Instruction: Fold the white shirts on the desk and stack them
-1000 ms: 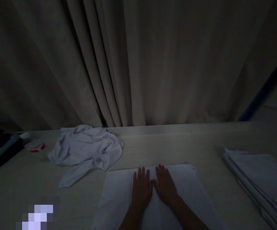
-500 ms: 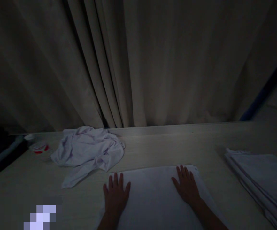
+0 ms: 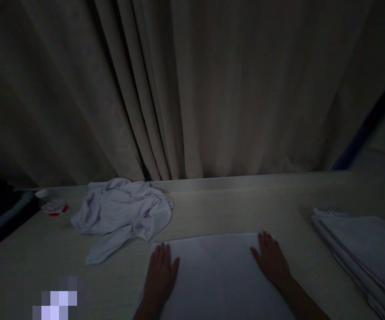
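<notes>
My left hand (image 3: 160, 271) lies flat, palm down and fingers together, on the left edge of the folded white cloth (image 3: 215, 275), with part of the hand spilling over onto the counter (image 3: 232, 209). My right hand (image 3: 272, 262) lies flat the same way on the cloth's far right corner, fingers straight and only slightly spread. Neither hand is gripping anything; both simply press on the fabric, well apart from each other, one at each side.

The folded white cloth sits at the near edge of the counter, right in front of me, its far edge straight and its surface smooth between my hands.

Toward the far left of the counter lies a crumpled white garment (image 3: 122, 213), one loose end trailing toward the near edge, close to the folded cloth's left corner but apart from it. Left of that, near the counter's far left corner, is a small red-and-white object (image 3: 55, 207), too dim to make out. At the right edge of the counter rests a stack of folded white cloths (image 3: 362, 249). A pale curtain (image 3: 192, 89) hangs behind the counter's far edge. The light is very low.
</notes>
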`<state>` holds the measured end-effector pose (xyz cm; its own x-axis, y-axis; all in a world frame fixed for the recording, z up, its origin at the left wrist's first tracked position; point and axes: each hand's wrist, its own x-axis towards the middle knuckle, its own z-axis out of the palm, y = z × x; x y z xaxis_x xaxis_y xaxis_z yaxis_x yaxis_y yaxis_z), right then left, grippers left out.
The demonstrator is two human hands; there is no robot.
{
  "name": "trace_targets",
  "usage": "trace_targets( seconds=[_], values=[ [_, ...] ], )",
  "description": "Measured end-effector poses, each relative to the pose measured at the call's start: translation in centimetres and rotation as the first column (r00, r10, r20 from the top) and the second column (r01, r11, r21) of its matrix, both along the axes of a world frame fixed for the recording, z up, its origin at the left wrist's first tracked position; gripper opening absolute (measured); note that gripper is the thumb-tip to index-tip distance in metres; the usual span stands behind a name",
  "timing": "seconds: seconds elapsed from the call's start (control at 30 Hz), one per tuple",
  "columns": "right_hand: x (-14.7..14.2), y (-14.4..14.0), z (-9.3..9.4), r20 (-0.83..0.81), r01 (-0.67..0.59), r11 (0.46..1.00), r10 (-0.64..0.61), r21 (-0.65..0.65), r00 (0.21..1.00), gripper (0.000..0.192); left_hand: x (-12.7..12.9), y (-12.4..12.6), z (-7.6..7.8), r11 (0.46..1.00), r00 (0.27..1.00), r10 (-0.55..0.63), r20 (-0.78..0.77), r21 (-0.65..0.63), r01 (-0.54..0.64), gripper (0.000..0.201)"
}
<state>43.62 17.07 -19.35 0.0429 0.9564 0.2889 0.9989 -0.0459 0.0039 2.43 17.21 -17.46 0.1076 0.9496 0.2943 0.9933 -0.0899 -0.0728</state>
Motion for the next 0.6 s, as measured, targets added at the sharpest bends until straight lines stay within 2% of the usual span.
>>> trace_targets(
  seconds=[0.13, 0.3, 0.37, 0.47, 0.53, 0.6],
  values=[
    [-0.3, -0.2, -0.4, -0.027, 0.003, 1.0, -0.003, 0.017, 1.0, 0.075, 0.1, 0.1, -0.5, 1.0, 1.0, -0.01, 0.004, 0.014, 0.01, 0.06],
    [0.6, 0.0, 0.9, -0.159, -0.024, 1.0, 0.023, -0.006, 0.987, 0.068, -0.3, 0.1, 0.5, 1.0, 1.0, -0.007, 0.027, -0.029, 0.007, 0.058],
    [2.1, 0.2, 2.1, -0.269, 0.015, 0.999, -0.023, -0.032, 0.963, 0.063, -1.1, 0.3, 1.4, 0.999, 0.999, 0.021, 0.05, -0.038, -0.019, 0.056],
    [5.2, 0.7, 4.0, -0.429, 0.132, 0.983, -0.174, -0.126, 0.886, 0.059, -1.5, 0.9, 3.3, 0.998, 0.993, 0.047, 0.104, -0.037, -0.044, 0.054],
    [7.0, 1.1, 4.7, -0.478, 0.153, 0.971, -0.225, -0.185, 0.849, 0.056, 0.0, 1.6, 5.0, 0.997, 0.987, -0.007, 0.161, -0.072, 0.019, 0.051],
    [7.9, 1.9, 5.0, -0.492, 0.125, 0.97, -0.214, -0.207, 0.844, 0.052, 3.5, 2.3, 6.5, 0.981, 0.966, -0.121, 0.23, -0.121, 0.152, 0.048]
  ],
)
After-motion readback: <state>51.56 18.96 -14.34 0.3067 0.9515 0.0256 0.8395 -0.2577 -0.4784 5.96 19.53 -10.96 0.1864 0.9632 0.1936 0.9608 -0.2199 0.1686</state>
